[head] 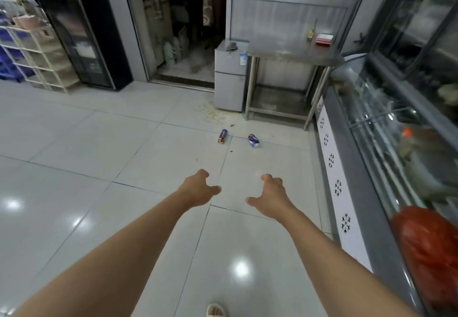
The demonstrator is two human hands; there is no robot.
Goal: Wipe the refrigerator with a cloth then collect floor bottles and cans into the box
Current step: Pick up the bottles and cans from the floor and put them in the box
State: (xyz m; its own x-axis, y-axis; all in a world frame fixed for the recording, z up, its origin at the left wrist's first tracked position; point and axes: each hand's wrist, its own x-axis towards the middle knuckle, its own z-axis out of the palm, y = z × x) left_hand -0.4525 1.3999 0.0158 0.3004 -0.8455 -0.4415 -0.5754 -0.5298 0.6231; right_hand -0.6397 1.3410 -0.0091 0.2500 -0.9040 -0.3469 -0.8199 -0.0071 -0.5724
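Cans on the floor ahead: one (pixel 222 136) left, one (pixel 253 140) right, both on their sides, well apart from my hands. Left hand (pixel 198 190) and right hand (pixel 270 196) held out, fingers spread, holding nothing. Cloth (pixel 231 46) lies on the small fridge (pixel 229 88) beyond. No box in view. Cans likely light, thin-walled, prone to roll; I'd grip round the middle. Cloth soft; pinch anywhere.

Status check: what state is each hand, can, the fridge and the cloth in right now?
Left hand: open, empty.
Right hand: open, empty.
Left blue drink can: lying on floor tiles.
Right blue drink can: lying on floor.
Small silver two-door refrigerator: doors closed.
Grey cloth: crumpled on refrigerator top.
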